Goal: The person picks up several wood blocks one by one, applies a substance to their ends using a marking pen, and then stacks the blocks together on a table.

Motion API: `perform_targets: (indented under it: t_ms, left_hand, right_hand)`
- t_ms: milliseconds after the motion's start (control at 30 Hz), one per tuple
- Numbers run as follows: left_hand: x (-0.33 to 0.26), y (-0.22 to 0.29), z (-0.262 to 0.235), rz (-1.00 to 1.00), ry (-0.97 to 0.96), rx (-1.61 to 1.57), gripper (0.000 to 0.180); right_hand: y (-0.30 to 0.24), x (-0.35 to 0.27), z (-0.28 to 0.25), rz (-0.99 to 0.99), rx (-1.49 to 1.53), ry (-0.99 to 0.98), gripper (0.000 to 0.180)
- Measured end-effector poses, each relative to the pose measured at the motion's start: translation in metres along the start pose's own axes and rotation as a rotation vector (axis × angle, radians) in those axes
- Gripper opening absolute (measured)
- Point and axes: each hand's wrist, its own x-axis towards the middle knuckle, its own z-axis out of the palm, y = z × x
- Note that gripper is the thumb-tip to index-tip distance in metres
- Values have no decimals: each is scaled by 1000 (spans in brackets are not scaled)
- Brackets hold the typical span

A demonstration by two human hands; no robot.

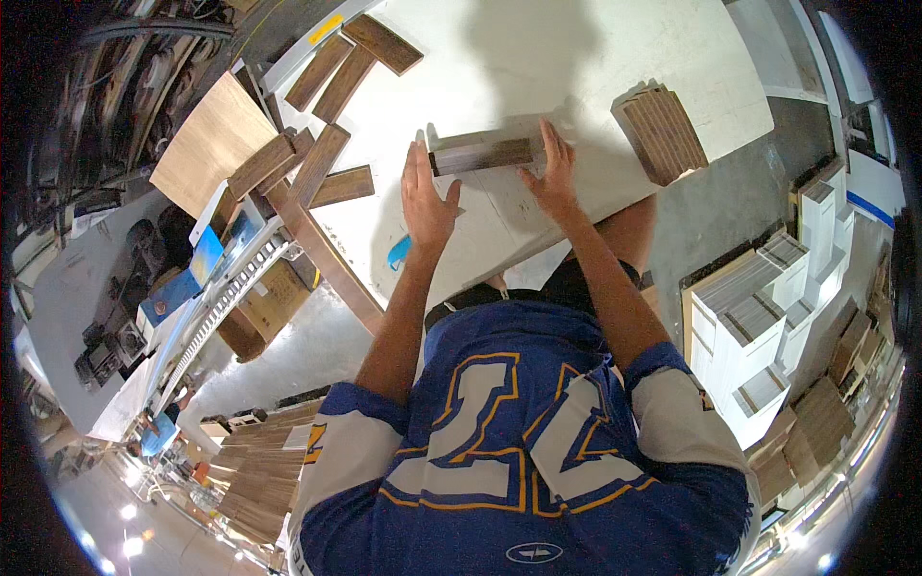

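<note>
"What lies between the hands?"

"A long, narrow wooden block [488, 155], dark brown at its right end and greyer toward its left, lies on a white table [701, 58] between a person's left hand [428, 200] and right hand [552, 179]."

"And the grip?"

"Both hands are spread, fingers straight, thumbs apart, one at each end of the block. Neither closes around it; whether they touch the ends, I cannot tell."

"The count?"

"One block, one stack [663, 134] of brown boards at right, its layers too tight to number, and about seven loose boards [320, 165] at left, some overlapping."

"Room to move?"

"Bare tabletop stretches beyond the block and across to the stack, which sits close to the table's edge. The near edge runs just before the blue-and-white jersey [519, 422]; loose boards crowd the left."
</note>
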Motion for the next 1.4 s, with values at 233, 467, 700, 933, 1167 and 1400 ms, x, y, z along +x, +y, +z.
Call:
perform_targets:
  t_ms: [233, 467, 700, 933, 1167, 1400]
  left_hand:
    - [24, -8, -12, 248, -86, 400, 66]
    - [8, -32, 13, 253, 3, 226, 63]
    - [-45, -39, -19, 59, 15, 287, 62]
    - [-113, -74, -37, 57, -73, 485, 54]
    - [-110, -80, -42, -13, 96, 78, 36]
    - [-82, 11, -83, -19, 63, -61, 49]
  right_hand:
    - [-1, 25, -14, -71, -94, -199, 66]
    - [-139, 51, -65, -239, -130, -357, 61]
    - [-154, 40, -42, -283, -151, -301, 58]
    - [-155, 38, -39, -298, -181, -360, 60]
    - [-151, 36, -30, -347, -222, -323, 58]
    - [-159, 34, -36, -351, -396, -354, 57]
